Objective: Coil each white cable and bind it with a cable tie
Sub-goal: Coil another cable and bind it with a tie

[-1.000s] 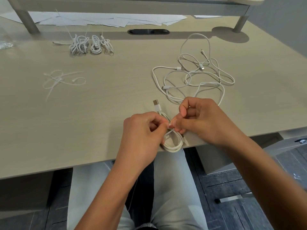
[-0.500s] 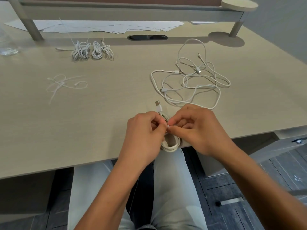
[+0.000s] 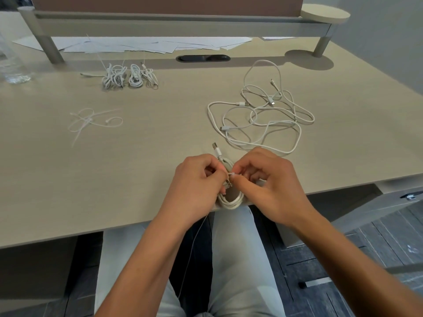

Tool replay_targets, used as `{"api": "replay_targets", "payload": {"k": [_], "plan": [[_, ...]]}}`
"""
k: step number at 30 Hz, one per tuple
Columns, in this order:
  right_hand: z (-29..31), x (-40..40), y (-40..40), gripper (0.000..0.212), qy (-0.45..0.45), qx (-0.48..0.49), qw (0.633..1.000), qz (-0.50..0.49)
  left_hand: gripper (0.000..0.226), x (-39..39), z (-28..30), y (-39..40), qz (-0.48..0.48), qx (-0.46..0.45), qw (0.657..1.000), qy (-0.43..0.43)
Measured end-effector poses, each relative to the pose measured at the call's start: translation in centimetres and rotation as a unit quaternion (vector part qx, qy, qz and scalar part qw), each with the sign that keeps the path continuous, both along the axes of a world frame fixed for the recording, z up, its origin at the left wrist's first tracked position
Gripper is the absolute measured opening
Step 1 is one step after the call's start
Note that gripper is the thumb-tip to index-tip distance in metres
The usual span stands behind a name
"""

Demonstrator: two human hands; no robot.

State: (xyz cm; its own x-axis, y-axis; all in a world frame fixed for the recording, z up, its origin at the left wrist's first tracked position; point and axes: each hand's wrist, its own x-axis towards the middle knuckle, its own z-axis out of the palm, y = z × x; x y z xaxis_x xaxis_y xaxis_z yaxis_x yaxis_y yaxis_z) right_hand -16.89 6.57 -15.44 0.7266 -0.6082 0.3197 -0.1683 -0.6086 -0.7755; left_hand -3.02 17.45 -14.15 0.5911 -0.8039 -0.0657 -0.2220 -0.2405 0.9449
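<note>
You're mid-bind: left hand (image 3: pixel 196 179) grips the coiled cable (image 3: pixel 230 200) at the desk's (image 3: pixel 137 179) near edge w/ right hand (image 3: pixel 263 181) pinching the cable tie (image 3: pixel 231 174) at the coil, so next, prob. pull the tail snug w/o letting loops slip.

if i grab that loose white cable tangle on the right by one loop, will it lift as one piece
Probably not. The loose cables lie in open, sagging loops, so they look floppy and would likely trail. Several plug ends show, so separate cables may slide apart. They look thin, so likely light.
</note>
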Motion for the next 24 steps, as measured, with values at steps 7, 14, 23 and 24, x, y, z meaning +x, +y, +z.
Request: {"api": "replay_targets", "payload": {"k": [7, 14, 23, 24], "plan": [[0.6, 0.2, -0.5, 0.009, -0.003, 0.178, 0.984, -0.017, 0.018, -0.1, 0.0, 0.1, -0.003, -0.009, 1.0, 0.001], [1.9, 0.0, -1.1, 0.005, 0.031, 0.173, 0.984, 0.019, 0.019, -0.1, 0.3, 0.2, -0.014, -0.003, 1.0, 0.007], [1.8, 0.6, -0.2, 0.015, 0.006, 0.24, 0.97, -0.03, 0.019, -0.2, 0.2, 0.2, -0.017, -0.01, 1.0, -0.001], [1.9, 0.6, -0.2, 0.014, 0.009, 0.226, 0.974, -0.023, 0.019, -0.1, 0.1, 0.2, -0.02, -0.011, 1.0, 0.001]]}}
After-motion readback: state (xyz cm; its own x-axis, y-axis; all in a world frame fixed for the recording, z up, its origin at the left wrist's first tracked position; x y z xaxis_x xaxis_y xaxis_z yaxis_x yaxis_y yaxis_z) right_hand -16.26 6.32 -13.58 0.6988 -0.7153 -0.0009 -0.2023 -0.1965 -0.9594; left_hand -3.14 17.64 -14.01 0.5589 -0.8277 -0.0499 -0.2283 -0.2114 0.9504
